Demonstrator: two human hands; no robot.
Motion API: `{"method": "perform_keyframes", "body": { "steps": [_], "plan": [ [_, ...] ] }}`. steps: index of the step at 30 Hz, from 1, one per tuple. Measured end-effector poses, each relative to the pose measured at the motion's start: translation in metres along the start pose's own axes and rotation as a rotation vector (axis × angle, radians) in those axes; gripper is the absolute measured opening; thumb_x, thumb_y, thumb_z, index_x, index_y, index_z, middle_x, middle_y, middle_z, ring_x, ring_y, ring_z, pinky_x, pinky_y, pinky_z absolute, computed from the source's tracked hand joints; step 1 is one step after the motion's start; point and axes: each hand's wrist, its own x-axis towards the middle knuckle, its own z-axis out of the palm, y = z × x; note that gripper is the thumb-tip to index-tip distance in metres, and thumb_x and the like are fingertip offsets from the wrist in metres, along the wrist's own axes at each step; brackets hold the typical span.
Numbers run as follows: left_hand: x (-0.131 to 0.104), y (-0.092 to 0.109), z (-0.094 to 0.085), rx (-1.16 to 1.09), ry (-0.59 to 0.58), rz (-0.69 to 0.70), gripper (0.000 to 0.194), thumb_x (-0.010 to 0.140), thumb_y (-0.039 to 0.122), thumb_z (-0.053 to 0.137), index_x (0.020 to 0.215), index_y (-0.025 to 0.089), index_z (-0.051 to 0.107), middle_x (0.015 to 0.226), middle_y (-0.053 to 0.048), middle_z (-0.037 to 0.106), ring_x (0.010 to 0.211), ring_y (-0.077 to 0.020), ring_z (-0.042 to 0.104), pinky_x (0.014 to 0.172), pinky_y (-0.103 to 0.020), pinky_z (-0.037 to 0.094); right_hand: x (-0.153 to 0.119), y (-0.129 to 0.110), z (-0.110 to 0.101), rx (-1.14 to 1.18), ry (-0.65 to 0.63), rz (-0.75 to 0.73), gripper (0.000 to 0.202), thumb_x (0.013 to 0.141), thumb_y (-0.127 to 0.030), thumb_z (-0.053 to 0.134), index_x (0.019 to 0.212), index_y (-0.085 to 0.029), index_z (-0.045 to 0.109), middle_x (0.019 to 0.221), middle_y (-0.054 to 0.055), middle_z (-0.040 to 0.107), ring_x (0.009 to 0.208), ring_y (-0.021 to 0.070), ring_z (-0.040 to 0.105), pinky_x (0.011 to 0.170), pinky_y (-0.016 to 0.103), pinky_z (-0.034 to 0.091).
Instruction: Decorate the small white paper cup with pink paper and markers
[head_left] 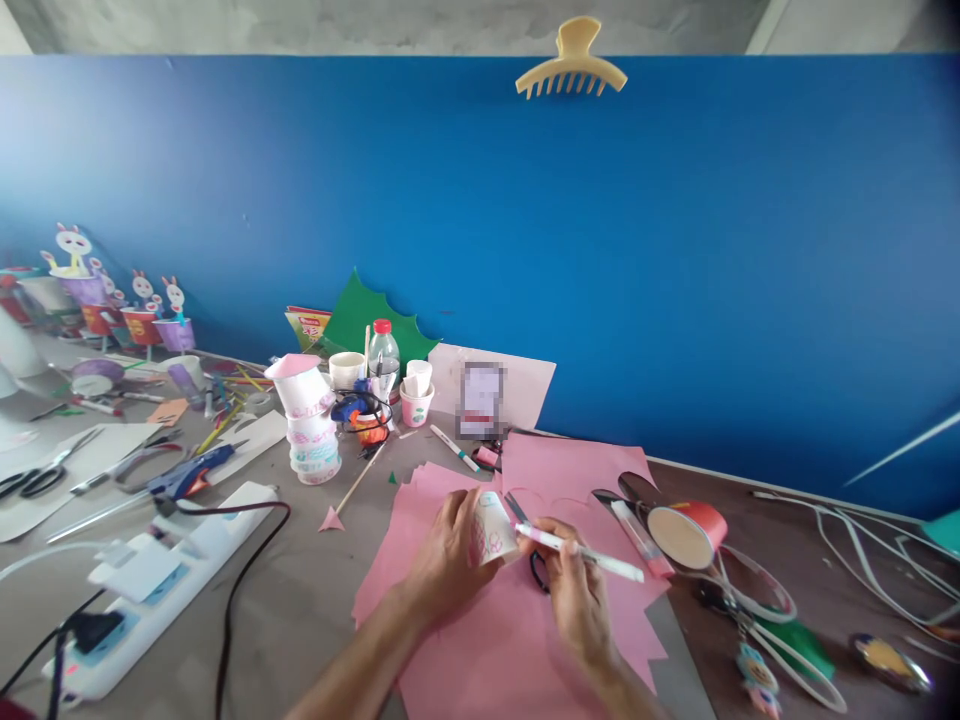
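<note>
A small white paper cup (493, 532) with pink line drawings lies tilted in my left hand (448, 555), whose fingers wrap round its side. In my right hand (576, 590) is a white marker (611, 565), its pink tip close to the cup's right edge. Whether tip and cup touch is too small to tell. Both hands are above stacked pink paper sheets (465, 650). Scissors (537, 570) with dark handles lie on the paper, partly hidden by my right hand. Left of the paper, a stack of decorated cups (311, 440) carries a pink cone roof.
A white power strip (180, 580) with cables and a blue glue gun (191, 472) lie at the left. Behind stand a red-capped bottle (384, 355) and a pink cup (417, 405). An orange-red cup (701, 530) lies on its side at the right, near white cables (847, 540).
</note>
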Motion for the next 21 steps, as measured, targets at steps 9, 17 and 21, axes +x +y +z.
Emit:
{"method": "perform_keyframes", "body": {
  "steps": [9, 17, 21],
  "plan": [
    [-0.0068, -0.0028, 0.0024, 0.059, 0.007, 0.024, 0.082, 0.077, 0.021, 0.067, 0.148, 0.021, 0.026, 0.130, -0.017, 0.051, 0.121, -0.0324, 0.055, 0.097, -0.049, 0.054, -0.0057, 0.0005, -0.0018, 0.020, 0.004, 0.044, 0.036, 0.099, -0.052, 0.047, 0.094, -0.022, 0.066, 0.076, 0.003, 0.065, 0.074, 0.0192, 0.058, 0.072, 0.031, 0.046],
    [-0.0089, -0.0082, 0.0077, 0.110, 0.043, 0.064, 0.086, 0.073, 0.018, 0.068, 0.148, 0.018, 0.027, 0.130, -0.019, 0.051, 0.122, -0.0341, 0.054, 0.099, -0.050, 0.052, -0.0059, -0.0010, -0.0018, 0.013, 0.055, 0.070, 0.038, 0.094, -0.056, 0.054, 0.086, -0.021, 0.068, 0.069, 0.001, 0.061, 0.062, 0.0157, 0.053, 0.061, 0.028, 0.044],
    [-0.0095, -0.0072, 0.0070, 0.118, 0.038, 0.046, 0.086, 0.072, 0.018, 0.069, 0.148, 0.018, 0.028, 0.131, -0.017, 0.052, 0.122, -0.0328, 0.055, 0.101, -0.046, 0.051, -0.0055, -0.0028, -0.0011, -0.005, 0.106, 0.097, 0.043, 0.091, -0.060, 0.056, 0.083, -0.020, 0.069, 0.067, 0.001, 0.060, 0.063, 0.0167, 0.054, 0.059, 0.028, 0.044]
  ]
}}
